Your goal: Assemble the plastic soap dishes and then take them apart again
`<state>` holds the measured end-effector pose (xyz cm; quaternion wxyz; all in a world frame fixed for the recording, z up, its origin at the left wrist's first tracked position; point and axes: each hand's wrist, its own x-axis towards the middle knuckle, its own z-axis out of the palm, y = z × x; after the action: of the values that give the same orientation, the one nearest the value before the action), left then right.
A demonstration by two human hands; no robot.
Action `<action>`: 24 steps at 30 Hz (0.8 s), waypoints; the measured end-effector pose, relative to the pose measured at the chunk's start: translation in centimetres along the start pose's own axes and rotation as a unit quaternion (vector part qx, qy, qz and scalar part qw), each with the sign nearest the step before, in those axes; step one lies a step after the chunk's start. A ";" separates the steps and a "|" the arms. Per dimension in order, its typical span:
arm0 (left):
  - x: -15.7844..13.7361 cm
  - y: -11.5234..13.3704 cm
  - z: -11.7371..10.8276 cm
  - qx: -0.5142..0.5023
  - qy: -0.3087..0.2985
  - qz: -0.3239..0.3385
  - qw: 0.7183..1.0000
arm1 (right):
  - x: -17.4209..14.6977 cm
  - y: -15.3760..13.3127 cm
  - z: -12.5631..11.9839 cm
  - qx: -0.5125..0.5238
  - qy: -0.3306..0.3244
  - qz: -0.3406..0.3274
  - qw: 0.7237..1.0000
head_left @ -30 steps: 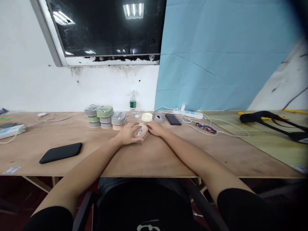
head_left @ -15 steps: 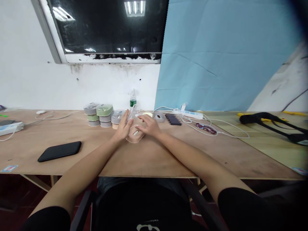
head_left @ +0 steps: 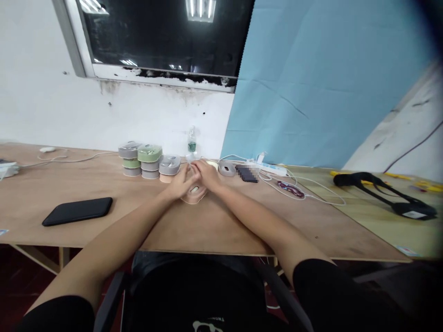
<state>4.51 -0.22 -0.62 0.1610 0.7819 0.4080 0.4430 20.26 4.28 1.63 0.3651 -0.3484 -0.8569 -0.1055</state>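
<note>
A pinkish-beige oval box [head_left: 194, 194] with a pale slot in its lid lies on the wooden table in front of me. Over its far end my left hand [head_left: 187, 180] and my right hand [head_left: 206, 174] meet, fingertips drawn together. A bit of clear plastic [head_left: 190, 158] shows just beyond the fingers, and both hands appear closed on it. My fingers hide the far part of the box and the exact grip.
Stacked grey and green boxes [head_left: 150, 152] stand left of my hands, a clear bottle [head_left: 192, 139] behind. A black phone [head_left: 78, 211] lies at left. To the right are a grey case [head_left: 227, 168], a power strip [head_left: 273, 169], cables and a black strap-like frame [head_left: 380, 189].
My hands, apart above the box before, have come together at its far end. The clear plastic that stood up between them is now mostly covered. The view has shifted slightly.
</note>
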 end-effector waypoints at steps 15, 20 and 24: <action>-1.3 1.2 -0.5 0.221 -0.171 0.055 0.959 | 4.3 4.1 1.8 -0.061 -0.068 0.136 0.986; -1.4 1.3 -0.3 0.218 -0.187 -0.007 0.958 | -1.6 4.2 0.7 -0.006 -0.048 0.088 0.995; -1.3 1.5 -0.1 0.200 -0.133 -0.046 0.970 | -4.2 4.1 0.6 0.028 -0.030 0.071 0.997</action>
<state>4.80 -2.21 -0.39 0.0748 0.8304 0.4990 0.2362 24.77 5.40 -2.03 0.3556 -0.4008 -0.8431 -0.0445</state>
